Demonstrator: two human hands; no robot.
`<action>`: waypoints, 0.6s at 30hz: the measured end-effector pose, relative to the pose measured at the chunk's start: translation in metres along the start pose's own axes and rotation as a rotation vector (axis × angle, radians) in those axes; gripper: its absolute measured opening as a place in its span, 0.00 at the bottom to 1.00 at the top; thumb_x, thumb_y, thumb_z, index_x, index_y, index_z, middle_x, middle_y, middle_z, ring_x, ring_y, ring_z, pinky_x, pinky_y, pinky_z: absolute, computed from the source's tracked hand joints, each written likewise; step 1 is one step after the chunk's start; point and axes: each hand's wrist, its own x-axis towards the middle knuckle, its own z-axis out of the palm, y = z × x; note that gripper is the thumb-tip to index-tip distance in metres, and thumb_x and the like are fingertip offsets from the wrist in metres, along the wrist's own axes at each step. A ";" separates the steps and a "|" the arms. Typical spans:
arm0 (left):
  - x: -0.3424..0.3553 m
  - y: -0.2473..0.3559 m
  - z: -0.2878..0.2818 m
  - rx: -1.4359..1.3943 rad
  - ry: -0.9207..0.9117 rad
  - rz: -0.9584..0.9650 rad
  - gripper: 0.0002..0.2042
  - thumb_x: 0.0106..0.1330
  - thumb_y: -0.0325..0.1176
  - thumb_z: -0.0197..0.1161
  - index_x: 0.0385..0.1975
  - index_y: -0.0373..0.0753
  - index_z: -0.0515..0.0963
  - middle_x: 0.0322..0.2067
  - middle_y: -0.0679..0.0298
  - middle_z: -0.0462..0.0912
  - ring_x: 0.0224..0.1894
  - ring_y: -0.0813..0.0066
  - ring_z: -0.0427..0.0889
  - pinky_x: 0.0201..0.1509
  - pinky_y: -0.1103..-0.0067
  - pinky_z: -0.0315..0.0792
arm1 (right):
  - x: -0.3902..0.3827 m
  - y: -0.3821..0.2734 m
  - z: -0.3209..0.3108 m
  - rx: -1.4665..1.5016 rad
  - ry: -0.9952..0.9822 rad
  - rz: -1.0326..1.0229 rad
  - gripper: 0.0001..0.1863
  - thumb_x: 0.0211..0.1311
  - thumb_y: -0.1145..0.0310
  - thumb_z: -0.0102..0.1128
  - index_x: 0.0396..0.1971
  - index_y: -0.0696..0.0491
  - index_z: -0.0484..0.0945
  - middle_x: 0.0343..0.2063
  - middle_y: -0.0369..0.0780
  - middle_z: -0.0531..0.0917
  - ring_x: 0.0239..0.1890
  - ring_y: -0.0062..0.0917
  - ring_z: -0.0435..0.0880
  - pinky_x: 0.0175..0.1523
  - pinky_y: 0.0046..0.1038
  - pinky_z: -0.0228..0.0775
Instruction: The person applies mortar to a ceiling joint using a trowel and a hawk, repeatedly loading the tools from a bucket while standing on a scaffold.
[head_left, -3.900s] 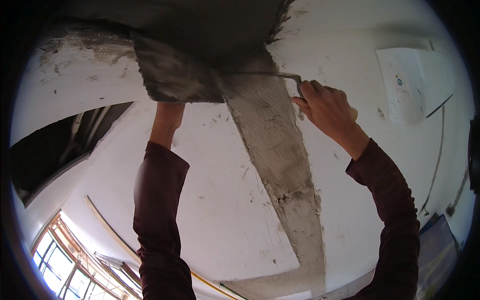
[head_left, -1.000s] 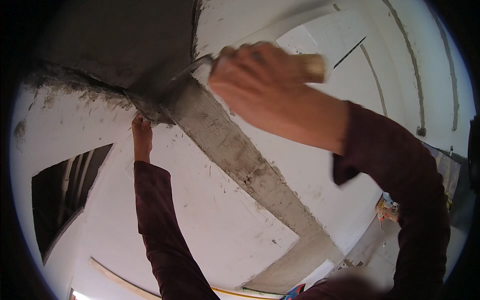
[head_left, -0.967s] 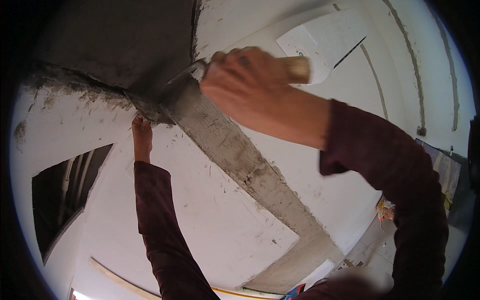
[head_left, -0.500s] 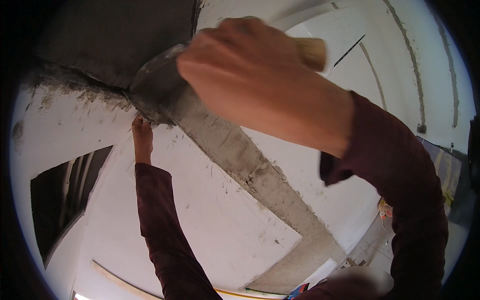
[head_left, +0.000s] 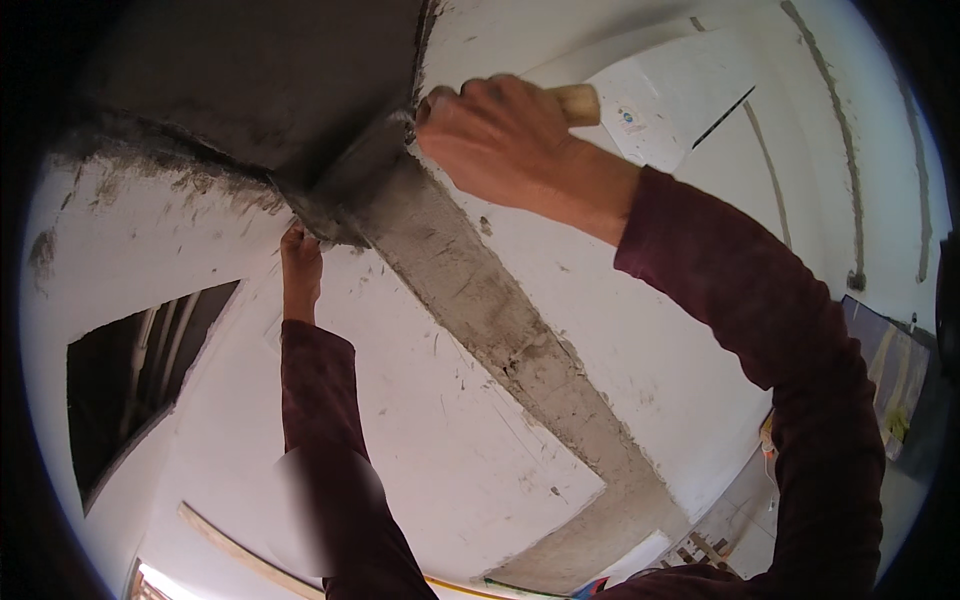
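My right hand (head_left: 515, 150) is wrapped round the wooden handle (head_left: 578, 105) of a trowel. Its dark blade, blurred by motion, lies against or close to the dark grey mortar surface (head_left: 250, 70) at the upper left. My left hand (head_left: 301, 262) is raised to the lower edge of a dark grey, mortar-smeared flap (head_left: 335, 225) at the corner. Its fingers are closed at that edge; what they pinch, if anything, is too small to make out. From this corner a grey mortar strip (head_left: 500, 330) runs down the white wall toward the lower right.
At the left, pipes show inside a dark opening (head_left: 140, 380) in the white wall. A long wooden strip (head_left: 240, 550) is at the bottom left. Narrow grey lines (head_left: 835, 130) mark the white surface at the upper right. Loose items lie on the floor (head_left: 740, 520) at the lower right.
My right hand and the trowel have shifted a little right and farther from me. My left hand stays at the flap's edge. The whole view has shifted slightly.
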 end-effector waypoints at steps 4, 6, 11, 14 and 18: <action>-0.001 -0.003 -0.006 -0.020 -0.016 0.044 0.09 0.63 0.21 0.47 0.34 0.35 0.76 0.35 0.70 0.79 0.38 0.86 0.71 0.47 0.87 0.64 | -0.003 0.002 -0.030 0.045 0.091 0.064 0.03 0.47 0.73 0.62 0.19 0.55 0.81 0.24 0.43 0.83 0.30 0.32 0.85 0.30 0.32 0.77; -0.001 -0.008 -0.008 -0.084 -0.021 0.046 0.07 0.66 0.24 0.50 0.34 0.35 0.76 0.35 0.71 0.79 0.38 0.86 0.71 0.47 0.86 0.64 | -0.013 0.009 -0.035 0.057 0.122 0.079 0.07 0.52 0.68 0.61 0.23 0.56 0.80 0.25 0.43 0.82 0.29 0.34 0.84 0.31 0.33 0.77; 0.004 -0.011 -0.009 -0.076 -0.007 0.102 0.07 0.69 0.32 0.55 0.34 0.36 0.76 0.35 0.71 0.79 0.38 0.86 0.71 0.46 0.85 0.65 | -0.042 0.030 -0.057 0.053 0.178 0.035 0.14 0.58 0.62 0.60 0.34 0.58 0.76 0.27 0.42 0.79 0.25 0.33 0.80 0.30 0.32 0.71; -0.002 -0.011 -0.006 -0.019 -0.013 0.078 0.07 0.69 0.32 0.55 0.35 0.35 0.76 0.36 0.71 0.79 0.38 0.86 0.71 0.46 0.85 0.65 | -0.067 0.039 -0.031 0.184 0.151 0.105 0.11 0.60 0.64 0.58 0.29 0.59 0.78 0.26 0.43 0.80 0.27 0.31 0.82 0.31 0.33 0.75; 0.011 -0.016 -0.005 -0.004 -0.013 0.056 0.06 0.69 0.30 0.53 0.36 0.34 0.76 0.38 0.69 0.80 0.40 0.85 0.72 0.48 0.85 0.66 | -0.072 0.028 0.024 0.066 0.128 0.077 0.08 0.54 0.68 0.58 0.30 0.56 0.78 0.26 0.40 0.80 0.27 0.30 0.82 0.30 0.33 0.75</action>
